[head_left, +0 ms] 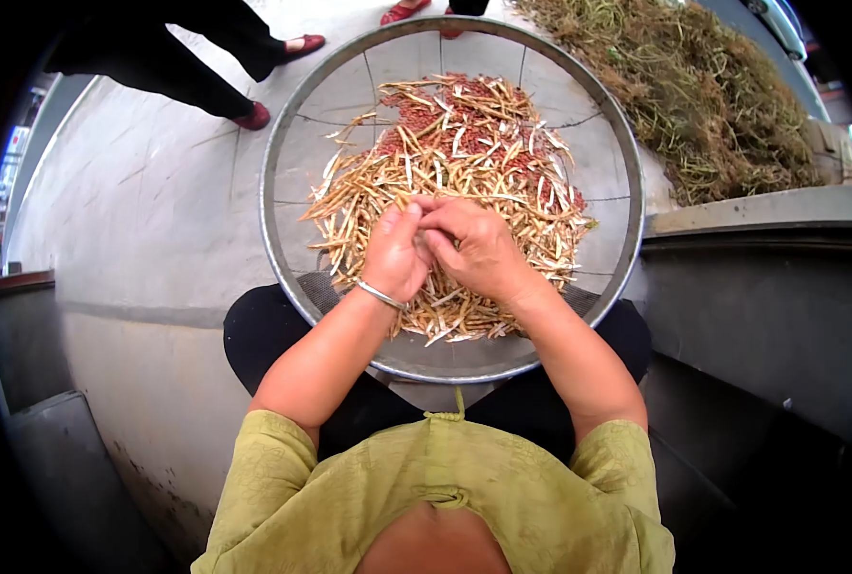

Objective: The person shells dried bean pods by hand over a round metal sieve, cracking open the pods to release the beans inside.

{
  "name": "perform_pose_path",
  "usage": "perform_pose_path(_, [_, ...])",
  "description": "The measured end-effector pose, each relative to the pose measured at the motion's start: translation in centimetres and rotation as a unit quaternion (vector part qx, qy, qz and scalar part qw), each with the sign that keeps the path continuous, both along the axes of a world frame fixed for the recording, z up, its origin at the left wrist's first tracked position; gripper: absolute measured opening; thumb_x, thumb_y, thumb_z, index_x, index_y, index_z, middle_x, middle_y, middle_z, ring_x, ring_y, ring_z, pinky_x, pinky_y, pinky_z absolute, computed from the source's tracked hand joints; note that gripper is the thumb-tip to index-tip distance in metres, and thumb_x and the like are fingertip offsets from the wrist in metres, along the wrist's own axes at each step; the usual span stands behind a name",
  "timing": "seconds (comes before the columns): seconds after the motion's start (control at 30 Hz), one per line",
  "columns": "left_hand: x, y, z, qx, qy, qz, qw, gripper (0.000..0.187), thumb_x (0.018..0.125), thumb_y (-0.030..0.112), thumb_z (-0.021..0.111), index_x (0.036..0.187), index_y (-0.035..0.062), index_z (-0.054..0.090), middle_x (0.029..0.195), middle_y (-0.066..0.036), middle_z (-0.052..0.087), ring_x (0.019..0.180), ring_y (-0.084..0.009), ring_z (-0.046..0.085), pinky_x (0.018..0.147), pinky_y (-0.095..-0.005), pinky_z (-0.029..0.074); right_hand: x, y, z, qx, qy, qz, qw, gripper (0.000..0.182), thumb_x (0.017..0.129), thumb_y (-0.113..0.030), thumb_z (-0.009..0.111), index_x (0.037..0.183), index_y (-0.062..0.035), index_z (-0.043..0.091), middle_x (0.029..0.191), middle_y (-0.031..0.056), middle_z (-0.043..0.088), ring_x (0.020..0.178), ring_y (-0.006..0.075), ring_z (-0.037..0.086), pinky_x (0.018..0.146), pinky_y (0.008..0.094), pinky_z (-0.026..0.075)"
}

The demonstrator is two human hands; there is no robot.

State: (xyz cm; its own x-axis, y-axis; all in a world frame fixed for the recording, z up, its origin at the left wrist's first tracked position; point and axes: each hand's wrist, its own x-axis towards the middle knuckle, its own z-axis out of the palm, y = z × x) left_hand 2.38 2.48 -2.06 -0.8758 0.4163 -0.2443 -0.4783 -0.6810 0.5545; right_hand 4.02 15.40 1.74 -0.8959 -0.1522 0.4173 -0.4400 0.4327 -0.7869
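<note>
"What lay around the work?"

"A pale, smooth floor [158, 239], with a heap of dried plants [703, 105] at the far right, behind a low ledge [765, 212]. Another person's black trousers [125, 57] and red shoes [254, 117] showed at the far left, and more red footwear [405, 11] stood just beyond the far rim of the tray."

"Which tray?"

"A big round mesh tray [269, 182] with a metal rim, its near part over the dark trouser legs [263, 335] of the seated person in the green top [445, 450]."

"And in it?"

"Dry, tan pods [349, 196] — heaped across the middle and down toward the near side. Small red beans [413, 117] were spread on the far side, some with pods lying on them."

"Where were the hands?"

"Together, above the middle of the pods. The left hand [394, 256], a silvery bracelet [383, 295] at its wrist, was turned partly palm up; the right hand [483, 251] came in beside it, back upward, fingers bent toward the left fingertips."

"Was either grip closed on a pod?"

"I couldn't tell — the fingers met so closely that they hid whatever might have been between them."
</note>
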Motion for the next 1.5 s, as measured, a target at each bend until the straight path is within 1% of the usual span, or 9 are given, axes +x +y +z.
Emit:
perform_pose_path(0.07, [-0.2,-0.1,0.6,-0.019,-0.044,0.011,0.999,0.016,0.095,0.015,0.038,0.099,0.0022,0.047,0.094,-0.011,0.057,0.087,-0.0210,0.058,0.081,-0.0345,0.050,-0.2,1.2,0.1,-0.049,-0.061,0.092,0.993,0.009,0.077,-0.004,0.059,0.083,-0.0032,0.066,0.088,0.0121,0.065,0.079,0.0216,0.063,0.069,0.0308,0.051])
perform_pose_path(0.2, [-0.2,-0.5,0.0,0.016,-0.056,0.065,0.996,0.013,0.094,0.017,0.040,0.096,0.0064,0.048,0.083,-0.008,0.057,0.084,-0.0222,0.059,0.078,-0.0413,0.051,-0.8,5.9,2.9,0.076,-0.155,-0.128,0.977,0.010,0.080,-0.010,0.058,0.082,-0.0032,0.065,0.077,0.0116,0.066,0.064,0.0202,0.063,0.061,0.0314,0.051])
perform_pose_path(0.33, [-0.3,-0.2,1.0,0.026,-0.095,0.067,0.993,0.010,0.094,0.016,0.041,0.095,0.0087,0.048,0.069,0.000,0.045,0.067,-0.0132,0.048,0.068,-0.0304,0.048,-0.9,9.4,1.7,0.401,-0.249,-0.180,0.863,0.012,0.080,-0.015,0.058,0.081,-0.0033,0.063,0.076,0.0155,0.064,0.070,0.0261,0.063,0.065,0.0359,0.051])
perform_pose_path(0.43, [-0.5,-0.5,0.4,0.092,-0.102,0.049,0.989,0.011,0.094,0.017,0.041,0.093,0.0090,0.049,0.066,0.001,0.041,0.060,-0.0100,0.041,0.056,-0.0239,0.040,-0.5,7.4,1.1,0.389,-0.319,-0.105,0.858,0.013,0.079,-0.015,0.058,0.081,-0.0023,0.061,0.076,0.0175,0.063,0.073,0.0278,0.063,0.068,0.0382,0.050])
perform_pose_path(0.63, [-0.6,-0.9,0.7,-0.006,-0.044,0.039,0.998,0.022,0.093,0.027,0.045,0.098,0.0065,0.051,0.054,0.004,0.029,0.048,-0.0067,0.030,0.048,-0.0207,0.031,0.9,4.0,0.4,0.266,-0.247,0.103,0.926,0.011,0.074,-0.009,0.060,0.084,-0.0050,0.063,0.079,0.0160,0.063,0.071,0.0305,0.062,0.066,0.0375,0.049])
perform_pose_path(0.73, [-0.6,-0.6,1.2,-0.028,-0.050,0.037,0.998,0.024,0.094,0.027,0.044,0.102,0.0044,0.048,0.054,0.005,0.029,0.049,-0.0064,0.032,0.048,-0.0211,0.033,0.3,5.3,0.8,0.152,-0.257,0.041,0.953,0.012,0.075,-0.012,0.061,0.085,-0.0052,0.064,0.075,0.0146,0.062,0.065,0.0253,0.063,0.063,0.0360,0.050])
perform_pose_path(0.87, [-0.4,-0.1,2.0,-0.089,-0.026,0.018,0.995,0.028,0.096,0.023,0.038,0.110,0.0016,0.049,0.056,0.006,0.030,0.050,-0.0054,0.032,0.048,-0.0206,0.034,-0.6,7.0,0.8,-0.115,-0.388,-0.033,0.914,0.013,0.087,-0.007,0.053,0.095,0.0013,0.059,0.077,0.0083,0.063,0.064,0.0111,0.061,0.053,0.0231,0.050])
perform_pose_path(1.03, [-0.2,0.1,1.8,-0.125,-0.001,-0.070,0.990,0.030,0.096,0.022,0.037,0.112,0.0005,0.050,0.059,0.006,0.033,0.049,-0.0034,0.031,0.045,-0.0179,0.030,-0.7,6.5,1.8,-0.337,-0.393,0.023,0.855,0.018,0.089,-0.004,0.049,0.105,0.0056,0.050,0.092,0.0151,0.061,0.079,0.0206,0.064,0.067,0.0285,0.055])
perform_pose_path(1.5, [0.7,0.3,2.1,-0.065,-0.022,-0.123,0.990,0.038,0.091,0.043,0.045,0.104,0.0071,0.049,0.076,0.002,0.047,0.050,-0.0022,0.029,0.043,-0.0145,0.028,-0.4,2.2,0.0,-0.474,-0.377,0.000,0.796,0.018,0.088,-0.007,0.054,0.103,0.0011,0.054,0.093,0.0111,0.063,0.076,0.0131,0.062,0.061,0.0214,0.051])
